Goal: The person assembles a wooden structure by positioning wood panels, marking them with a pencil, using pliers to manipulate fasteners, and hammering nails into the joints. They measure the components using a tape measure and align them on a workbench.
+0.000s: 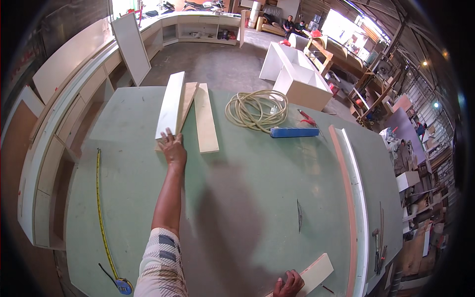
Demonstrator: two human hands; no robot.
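My left hand reaches far across the green tabletop and rests, fingers spread, on the near end of a long white board. That board lies over a bare wooden strip, which shows along its right side. A separate pale board lies just to the right, apart from my hand. At the lower edge, my right hand is curled over the left side of a short pale board; its fingertips are partly hidden. A small dark rod lies beside this board.
An extended tape measure lies on the left of the green table. Coiled cable, a blue power strip and red-handled pliers lie at the far right. Long strips run along the right. A white cabinet stands beyond.
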